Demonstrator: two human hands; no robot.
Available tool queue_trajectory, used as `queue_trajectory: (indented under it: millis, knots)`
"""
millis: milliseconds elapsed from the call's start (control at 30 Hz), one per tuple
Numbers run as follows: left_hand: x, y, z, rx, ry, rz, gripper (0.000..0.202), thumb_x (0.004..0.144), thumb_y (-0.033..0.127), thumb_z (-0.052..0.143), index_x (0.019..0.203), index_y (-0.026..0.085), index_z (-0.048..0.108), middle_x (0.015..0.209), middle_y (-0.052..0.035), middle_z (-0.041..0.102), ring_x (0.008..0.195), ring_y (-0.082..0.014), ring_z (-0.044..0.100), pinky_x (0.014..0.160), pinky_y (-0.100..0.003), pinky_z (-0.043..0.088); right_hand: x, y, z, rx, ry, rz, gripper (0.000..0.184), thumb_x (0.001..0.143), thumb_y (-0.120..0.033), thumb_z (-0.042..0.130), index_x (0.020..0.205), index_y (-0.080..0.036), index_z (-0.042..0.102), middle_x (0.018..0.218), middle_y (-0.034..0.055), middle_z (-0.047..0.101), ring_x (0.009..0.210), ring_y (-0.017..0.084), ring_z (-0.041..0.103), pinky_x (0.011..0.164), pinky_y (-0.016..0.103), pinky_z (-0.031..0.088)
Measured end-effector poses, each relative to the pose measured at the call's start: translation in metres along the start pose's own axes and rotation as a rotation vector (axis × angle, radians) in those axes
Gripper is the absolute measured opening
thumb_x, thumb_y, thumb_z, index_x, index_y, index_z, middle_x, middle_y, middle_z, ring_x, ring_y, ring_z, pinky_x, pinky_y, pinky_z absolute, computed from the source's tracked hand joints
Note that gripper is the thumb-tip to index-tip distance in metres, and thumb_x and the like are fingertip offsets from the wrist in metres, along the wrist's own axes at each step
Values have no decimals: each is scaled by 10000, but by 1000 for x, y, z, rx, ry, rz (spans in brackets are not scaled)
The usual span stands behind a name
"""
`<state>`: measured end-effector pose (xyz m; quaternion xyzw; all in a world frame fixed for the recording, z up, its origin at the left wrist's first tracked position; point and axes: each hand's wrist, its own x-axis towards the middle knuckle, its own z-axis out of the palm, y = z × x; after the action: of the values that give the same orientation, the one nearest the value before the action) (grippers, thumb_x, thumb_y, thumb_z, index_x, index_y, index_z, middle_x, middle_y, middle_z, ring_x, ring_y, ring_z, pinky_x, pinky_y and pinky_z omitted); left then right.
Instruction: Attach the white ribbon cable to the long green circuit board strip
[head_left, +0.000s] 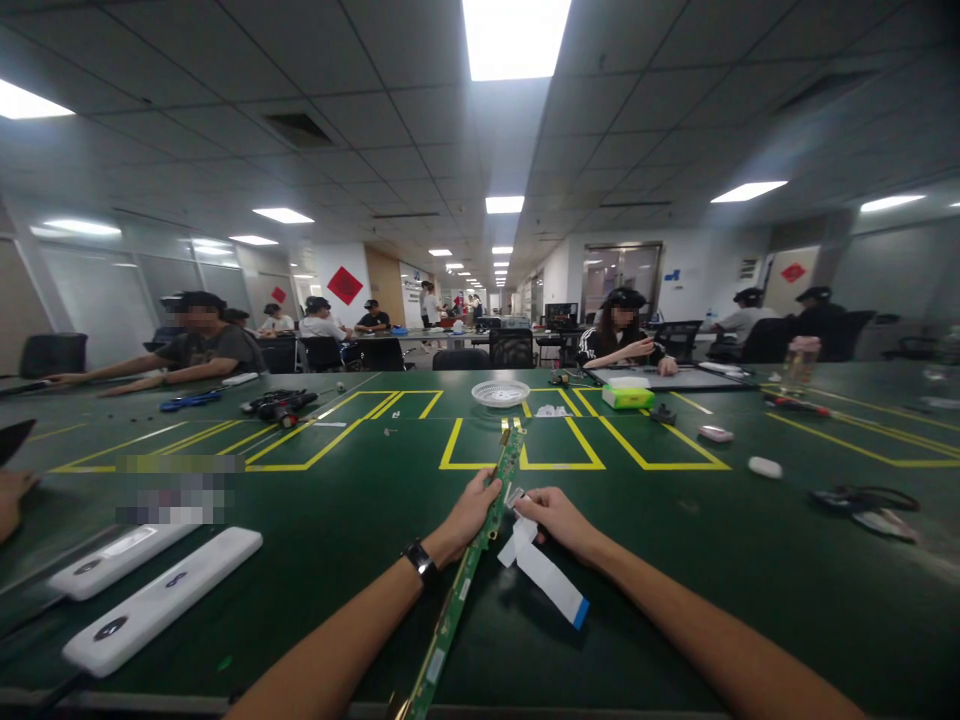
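Note:
A long narrow green circuit board [459,580] lies along the dark green table [675,580], running from the near edge out to gold contacts at its far end. My left hand [472,510], with a dark watch on the wrist, grips the board near its middle. My right hand [555,518] pinches the end of a flat white ribbon cable [546,572] right beside the board. The cable trails toward me and ends in a blue tip.
Two white elongated devices [161,600] lie at the near left. Further out are a white round dish [500,393], a green-and-white box [628,397], tools [281,404], small white parts [765,467] and scissors [862,503] at right. Several people sit at the far side. Yellow lines mark the table.

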<state>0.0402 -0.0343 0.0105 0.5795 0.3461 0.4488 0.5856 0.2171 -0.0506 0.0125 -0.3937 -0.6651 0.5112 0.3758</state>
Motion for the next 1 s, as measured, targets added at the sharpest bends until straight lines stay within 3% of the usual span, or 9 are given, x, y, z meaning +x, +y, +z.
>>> queue_trajectory:
  millis: [300, 733, 900, 1000]
  knots:
    - [-9, 9, -2, 155, -169, 10, 526, 866, 534, 494, 1241, 165, 468, 778, 11, 570, 601, -89, 520, 564, -208, 404, 3, 2, -2, 4, -43, 1, 440, 721, -581, 628, 647, -153, 557, 497, -54, 486, 422, 70, 395, 426, 205, 286]
    - [-14, 13, 2, 199, -206, -1, 514, 876, 533, 479, 1227, 158, 458, 783, 13, 539, 638, -105, 473, 608, -237, 386, 1, 5, -7, -35, -91, -43, 422, 778, -546, 593, 640, -153, 526, 525, -50, 461, 475, 74, 368, 478, 214, 258]
    - [-8, 10, 2, 181, -111, 113, 462, 874, 478, 502, 1197, 148, 528, 902, -29, 611, 846, -168, 550, 798, -287, 424, 0, -3, -6, -217, 2, -125, 339, 836, -454, 541, 674, -156, 532, 600, -31, 502, 561, 105, 434, 537, 224, 319]
    - [-8, 12, 3, 166, -97, 176, 419, 886, 444, 492, 1189, 160, 548, 1055, -54, 621, 1017, -208, 550, 917, -314, 403, -4, -10, -3, -357, 122, -201, 204, 844, -354, 534, 801, -160, 578, 709, -10, 576, 661, 136, 507, 616, 239, 367]
